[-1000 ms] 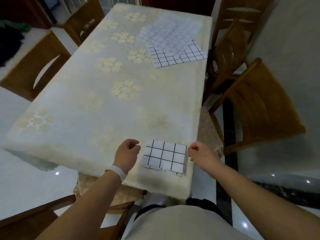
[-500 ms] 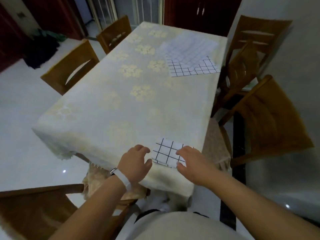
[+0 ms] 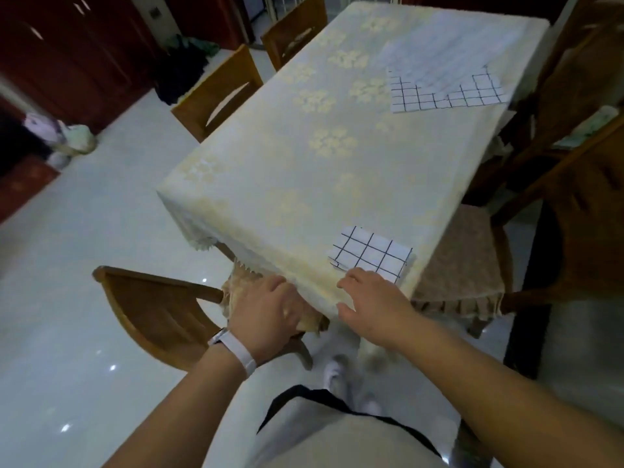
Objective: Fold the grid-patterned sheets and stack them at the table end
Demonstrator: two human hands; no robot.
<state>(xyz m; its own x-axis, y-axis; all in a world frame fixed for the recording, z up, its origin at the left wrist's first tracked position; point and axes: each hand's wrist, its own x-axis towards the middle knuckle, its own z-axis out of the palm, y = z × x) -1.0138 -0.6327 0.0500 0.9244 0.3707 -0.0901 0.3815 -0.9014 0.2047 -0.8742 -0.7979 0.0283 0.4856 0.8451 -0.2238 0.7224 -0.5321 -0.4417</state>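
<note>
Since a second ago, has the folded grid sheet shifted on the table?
No. The folded grid sheet still lies at the near right corner of the table, as before.

The tablecloth [image 3: 337, 163] is cream, patterned with pale yellow flower clusters. On its near end the folded sheet [image 3: 371, 256] is white with a black grid. At its far end the spread sheets [image 3: 422, 99] carry the same black-on-white grid, faint on the uppermost. Beside the tablecloth, the chairs [image 3: 152, 309] are brown wood, the floor [image 3: 84, 248] pale glossy tile, the wristband [image 3: 233, 349] white.
</note>
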